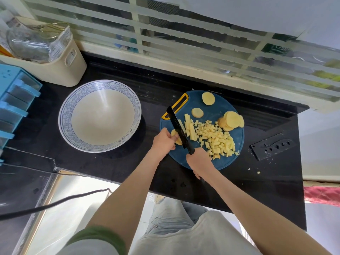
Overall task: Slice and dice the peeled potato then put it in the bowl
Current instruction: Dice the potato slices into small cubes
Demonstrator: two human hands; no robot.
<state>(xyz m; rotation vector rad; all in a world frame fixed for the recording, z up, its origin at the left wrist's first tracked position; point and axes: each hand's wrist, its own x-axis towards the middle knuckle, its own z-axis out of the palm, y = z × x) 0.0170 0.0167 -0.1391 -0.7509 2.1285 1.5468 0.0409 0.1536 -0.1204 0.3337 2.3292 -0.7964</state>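
Observation:
On the round blue cutting board (217,105) lie potato strips (190,128), a heap of diced potato (219,138) and several round potato slices (232,120). My left hand (163,141) pinches a potato slice (174,134) at the board's left edge. My right hand (199,161) grips the handle of a black knife (177,124); its blade stands across that slice. A large white bowl (64,116) with a blue patterned rim sits empty to the left of the board.
A black knife sheath (271,147) lies right of the board on the dark counter (114,161). A cream basket (60,70) and a blue drawer unit (12,100) stand at the back left. A window grille runs behind. Potato crumbs (258,172) dot the counter.

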